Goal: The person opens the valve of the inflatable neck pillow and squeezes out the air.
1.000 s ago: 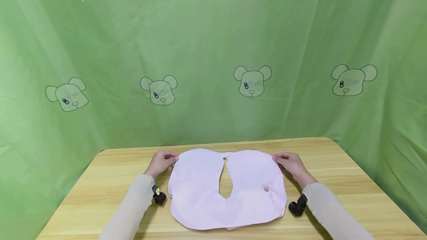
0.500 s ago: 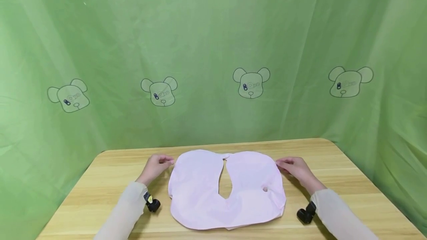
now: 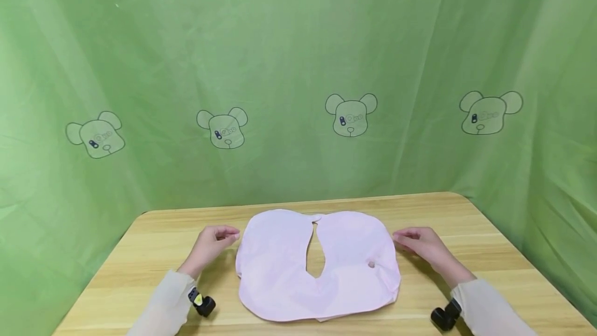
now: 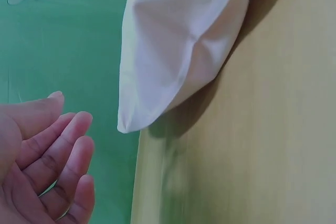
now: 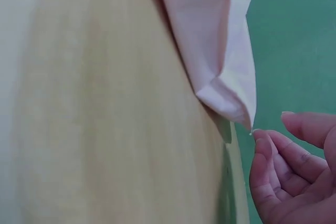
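Observation:
A pale pink cloth cover (image 3: pixel 275 258) with rounded lobes lies on the table, a long keyhole-shaped slit at its centre and a small round hole on its right side. Just left of its upper edge is my left hand (image 3: pixel 210 247), fingers loosely bent and holding nothing. In the left wrist view a gap separates that hand (image 4: pixel 47 166) from the cover's corner (image 4: pixel 163 51). My right hand (image 3: pixel 428 249) is beside the cover's right edge. The right wrist view shows its thumb apart from its fingers, with a fingertip (image 5: pixel 261 136) very close to the cover's corner; contact is unclear.
The wooden table (image 3: pixel 154 263) extends around the cover on every side. Behind it hangs a green curtain (image 3: pixel 289 56) printed with bear heads. Black cameras are strapped to the left wrist (image 3: pixel 205 306) and the right wrist (image 3: pixel 443 319).
Both hands, which were at the cover's upper corners one second ago, have moved outward and toward the person, away from its edges. The cover lies nearly unchanged.

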